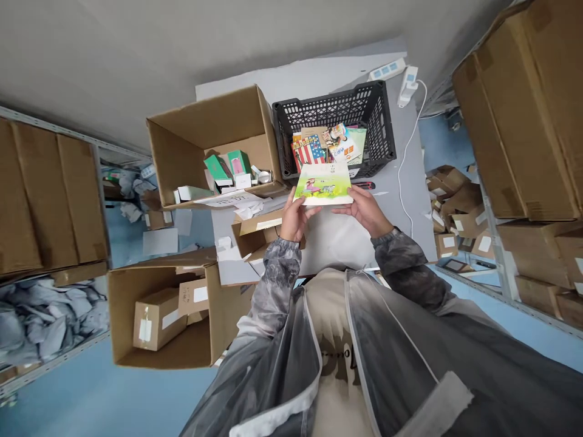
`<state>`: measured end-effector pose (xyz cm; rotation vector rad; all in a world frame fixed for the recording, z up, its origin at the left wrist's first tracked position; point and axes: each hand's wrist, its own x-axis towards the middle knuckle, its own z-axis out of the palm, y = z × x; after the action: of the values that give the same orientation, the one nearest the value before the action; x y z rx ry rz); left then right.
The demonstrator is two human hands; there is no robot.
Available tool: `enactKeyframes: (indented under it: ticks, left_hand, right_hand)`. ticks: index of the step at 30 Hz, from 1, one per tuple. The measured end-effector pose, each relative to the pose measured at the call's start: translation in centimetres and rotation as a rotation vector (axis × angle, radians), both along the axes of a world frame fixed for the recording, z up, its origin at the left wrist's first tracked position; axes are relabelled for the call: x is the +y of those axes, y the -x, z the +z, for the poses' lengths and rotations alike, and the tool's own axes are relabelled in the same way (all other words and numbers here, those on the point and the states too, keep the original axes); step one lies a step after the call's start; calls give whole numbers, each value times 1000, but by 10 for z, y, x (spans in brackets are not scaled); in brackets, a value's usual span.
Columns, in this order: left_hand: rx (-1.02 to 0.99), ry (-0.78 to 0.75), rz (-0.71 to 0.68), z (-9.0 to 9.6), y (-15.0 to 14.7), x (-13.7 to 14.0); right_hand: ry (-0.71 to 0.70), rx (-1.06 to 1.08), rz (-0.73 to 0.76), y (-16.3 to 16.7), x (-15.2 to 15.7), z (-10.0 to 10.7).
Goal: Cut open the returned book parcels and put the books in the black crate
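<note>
A book [324,182] with a green and white illustrated cover is held level between my two hands, above the near edge of a black plastic crate. My left hand [295,217] grips its left side, thumb on the cover. At the opposite side, my right hand [365,211] closes on the lower right corner. Inside the black crate [334,108] lie several more books, among them one with a red and striped cover [310,150] and one with a white and orange cover [340,144]. A red and black tool [364,185], perhaps a cutter, lies beyond my right hand.
Left of the crate stands an open cardboard box [214,124] with small green and white boxes. A smaller open carton [255,237] sits near my left forearm. Power strips [387,70] and a white cable [403,158] lie at right. Another large carton [164,358] stands lower left.
</note>
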<state>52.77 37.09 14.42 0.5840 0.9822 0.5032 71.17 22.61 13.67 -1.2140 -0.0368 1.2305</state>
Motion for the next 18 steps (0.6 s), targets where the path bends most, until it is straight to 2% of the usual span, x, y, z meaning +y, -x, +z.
enactKeyframes:
  ticks: [3,6,13,18]
  left_hand:
    - [12,18,32,1,-10,-1]
    - [-59,-19,27,9,-15,-3]
    - [-338,-212,-49,41,-13,-6]
    - [-283,-266,-55,54,1,-8]
  right_hand:
    - [-26,31,-27,3,-2,6]
    - [-90,25,-59,5,-7,18]
    - [-430,12,-87,-1,-19,61]
    - [-358,-38,-75,5,-24,83]
